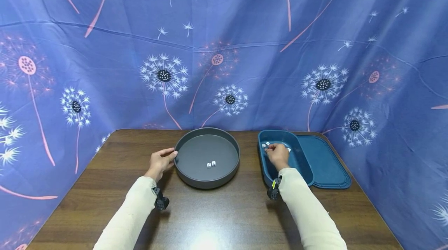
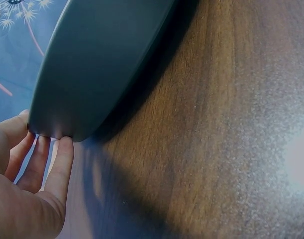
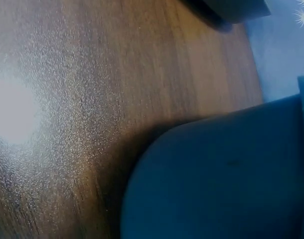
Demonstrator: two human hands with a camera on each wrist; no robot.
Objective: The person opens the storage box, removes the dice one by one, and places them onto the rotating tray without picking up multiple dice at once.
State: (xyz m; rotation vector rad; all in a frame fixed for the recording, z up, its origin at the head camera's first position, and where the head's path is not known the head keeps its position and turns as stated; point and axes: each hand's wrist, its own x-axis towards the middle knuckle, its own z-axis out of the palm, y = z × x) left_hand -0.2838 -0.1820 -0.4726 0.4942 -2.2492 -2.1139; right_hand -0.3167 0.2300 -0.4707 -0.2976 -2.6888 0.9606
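My left hand point(image 1: 160, 163) holds the left edge of a round dark grey pan point(image 1: 207, 182). In the left wrist view its fingertips point(image 2: 66, 142) touch the pan's outer wall, with one digit at the rim. Two white dice point(image 1: 211, 164) lie on the pan's floor. My right hand point(image 1: 279, 156) reaches down into a blue oblong tub point(image 1: 305, 166), fingers bent among small white dice point(image 1: 264, 145). Whether a die is between those fingertips is hidden. The right wrist view shows the tub's outer wall point(image 3: 217, 179) but not the hand.
A blue lid point(image 1: 323, 160) lies flat against the tub's right side. Brown wooden tabletop point(image 1: 245, 211) stretches between and in front of the containers, with a bright glare at the front. A blue dandelion-print curtain point(image 1: 266, 67) hangs behind and at the sides.
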